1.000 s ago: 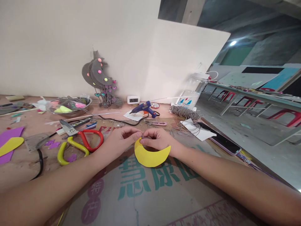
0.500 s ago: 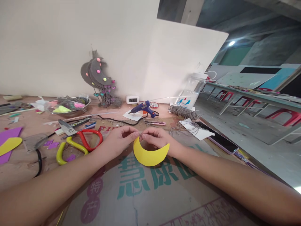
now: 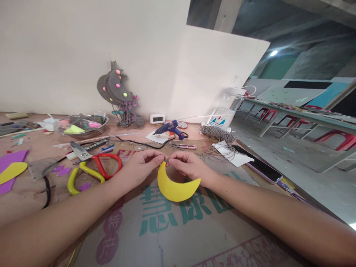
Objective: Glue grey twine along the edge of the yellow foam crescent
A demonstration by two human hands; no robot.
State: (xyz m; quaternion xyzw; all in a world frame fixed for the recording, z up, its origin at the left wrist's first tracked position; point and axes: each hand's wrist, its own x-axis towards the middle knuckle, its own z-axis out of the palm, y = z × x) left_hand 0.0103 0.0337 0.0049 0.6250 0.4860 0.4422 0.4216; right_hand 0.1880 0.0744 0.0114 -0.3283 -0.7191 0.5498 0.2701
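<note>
A yellow foam or paper crescent (image 3: pixel 178 190) hangs tilted above the cardboard, its curved belly down and its other point free to the right. My left hand (image 3: pixel 146 165) pinches it at the upper left tip, thumb and forefinger closed. Close against that same tip, the thumb and fingers of my right hand (image 3: pixel 185 165) are also pinched. A small greyish bit shows between the two sets of fingertips, too small to name. Under both hands lies a printed cardboard sheet (image 3: pixel 133 244).
Scissors (image 3: pixel 107 167) with red and yellow handles lie left of my hands. Beyond are a blue glue gun (image 3: pixel 169 128), a pink-handled cutter (image 3: pixel 186 146) and a small clock (image 3: pixel 157 118). Grey cord (image 3: pixel 217 133), a phone (image 3: pixel 258 165) and a bottle (image 3: pixel 226 111) stand right; a decorated grey crescent (image 3: pixel 116 87) hangs behind.
The crescent has swung slightly, its belly and free point now a little lower. My fingertips have shifted slightly at its upper tip, and the camera view has moved a little.
</note>
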